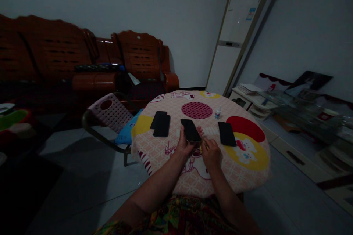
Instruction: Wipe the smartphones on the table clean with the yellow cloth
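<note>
A black smartphone lies tilted across my left hand, whose fingers are closed around its edges with the dark screen facing up. Close by its lower right corner is my right hand, fingers pinched together. Something small and yellowish shows at those fingertips, too dim to name. Left of the held phone, two more dark phones rest on the tablecloth, the nearer phone partly over the farther phone. To the right lies another black phone. A small white bottle stands upright beyond it.
A woven-back chair with a blue bag on it stands at the table's left. Behind are wooden sofas and a tall white cabinet-like unit. A glass-topped stand runs along the right.
</note>
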The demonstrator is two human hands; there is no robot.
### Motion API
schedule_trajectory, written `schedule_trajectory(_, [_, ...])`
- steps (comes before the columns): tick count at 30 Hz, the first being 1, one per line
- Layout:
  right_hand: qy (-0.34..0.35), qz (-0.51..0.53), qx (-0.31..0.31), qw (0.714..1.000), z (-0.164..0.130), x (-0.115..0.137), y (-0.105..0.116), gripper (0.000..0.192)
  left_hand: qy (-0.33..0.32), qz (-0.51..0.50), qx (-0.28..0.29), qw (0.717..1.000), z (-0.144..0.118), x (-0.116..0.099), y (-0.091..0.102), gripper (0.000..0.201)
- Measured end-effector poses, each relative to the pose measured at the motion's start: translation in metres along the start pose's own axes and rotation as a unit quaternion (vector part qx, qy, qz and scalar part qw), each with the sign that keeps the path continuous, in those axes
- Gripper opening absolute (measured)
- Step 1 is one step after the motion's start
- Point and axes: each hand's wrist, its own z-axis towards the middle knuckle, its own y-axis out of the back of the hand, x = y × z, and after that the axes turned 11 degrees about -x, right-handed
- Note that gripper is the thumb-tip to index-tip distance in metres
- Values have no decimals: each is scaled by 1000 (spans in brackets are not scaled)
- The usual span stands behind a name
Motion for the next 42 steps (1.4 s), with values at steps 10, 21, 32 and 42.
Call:
schedule_trajectory(10, [17,142,-23,990,1,25,-1,43,-59,162,10,985,-5,19,1,50])
schedule_trajectory(21, [-148,296,77,941,7,13,0,64,-181,244,18,953,-3,22,-1,62])
schedule_trajectory(32, [-260,383,65,884,8,-9,-2,69,-129,266,31,955,-5,26,-2,73])
schedule_trajectory(42, [-127,-167,-139,968,47,-74,43,66,-180,319,-31,930,3,25,5,53])
